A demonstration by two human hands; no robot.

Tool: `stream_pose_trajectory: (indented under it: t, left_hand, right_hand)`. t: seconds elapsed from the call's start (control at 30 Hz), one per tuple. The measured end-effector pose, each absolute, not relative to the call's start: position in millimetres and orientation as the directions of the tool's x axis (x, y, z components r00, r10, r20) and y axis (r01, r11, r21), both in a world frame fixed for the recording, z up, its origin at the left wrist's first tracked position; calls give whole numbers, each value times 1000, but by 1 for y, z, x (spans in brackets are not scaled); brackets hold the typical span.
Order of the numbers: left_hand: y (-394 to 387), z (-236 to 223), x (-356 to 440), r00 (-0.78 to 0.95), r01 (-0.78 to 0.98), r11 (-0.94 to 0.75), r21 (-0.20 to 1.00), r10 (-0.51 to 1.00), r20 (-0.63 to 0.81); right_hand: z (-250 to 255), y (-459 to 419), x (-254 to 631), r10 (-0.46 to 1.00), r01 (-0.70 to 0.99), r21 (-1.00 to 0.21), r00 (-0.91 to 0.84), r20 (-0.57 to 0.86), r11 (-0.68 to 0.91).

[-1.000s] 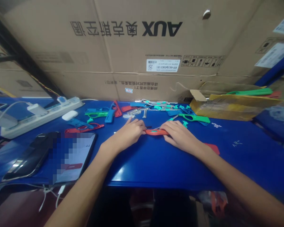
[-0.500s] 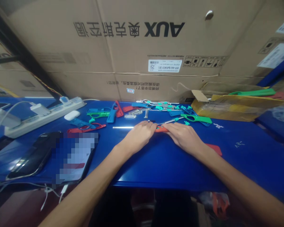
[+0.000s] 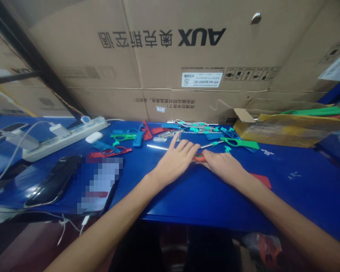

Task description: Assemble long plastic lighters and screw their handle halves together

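My right hand (image 3: 222,164) is closed around an orange-red plastic piece (image 3: 199,157) with a small green part showing in it. From the other side my left hand (image 3: 179,160) grips the same piece, its index finger lifted and the other fingers bent over it. Most of the piece is hidden by my fingers. A thin metal tube (image 3: 158,147) lies just left of my left hand. Behind my hands lie small clear plastic containers (image 3: 167,136) and a green plastic handle shell (image 3: 240,143) beside a metal rod with a turquoise end.
Blue, red and green plastic shells (image 3: 138,138) lie at the back of the blue table (image 3: 170,200). A power strip (image 3: 68,138), a black case (image 3: 55,179) and a tablet (image 3: 102,187) sit left. An open carton (image 3: 283,130) stands right, before a large cardboard box (image 3: 158,75).
My left hand's fingers have spread, with the index finger lifting off, while the orange-red piece stays between my hands. The whole view has shifted slightly, moving the scene rightward.
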State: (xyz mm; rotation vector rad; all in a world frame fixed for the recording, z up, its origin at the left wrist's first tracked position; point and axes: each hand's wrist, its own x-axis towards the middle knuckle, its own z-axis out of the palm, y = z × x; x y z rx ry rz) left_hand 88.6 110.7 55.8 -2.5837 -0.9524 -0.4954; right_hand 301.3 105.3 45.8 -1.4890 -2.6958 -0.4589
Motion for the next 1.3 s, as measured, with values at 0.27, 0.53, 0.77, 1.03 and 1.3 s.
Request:
stream_pose_trajectory:
  t: [0.27, 0.53, 0.77, 1.03, 1.3]
  left_hand:
    - [129, 69, 52, 634, 688, -726, -4, 598, 491]
    - [128, 65, 56, 654, 627, -778, 30, 547, 522]
    - [126, 58, 63, 694, 590, -807, 35, 529, 488]
    - [124, 48, 73, 752, 536, -841, -76, 434, 496]
    - [117, 52, 81, 720, 592, -794, -138, 444, 533]
  right_hand:
    - [65, 110, 320, 844, 853, 135, -519, 134, 504]
    - [67, 108, 318, 831, 837, 150, -544, 116, 527]
    - [60, 110, 320, 808, 820, 125, -571, 144, 558]
    - [59, 110, 323, 794, 804, 150, -593, 136, 575]
    - [62, 109, 319, 808, 823, 97, -569, 152, 560]
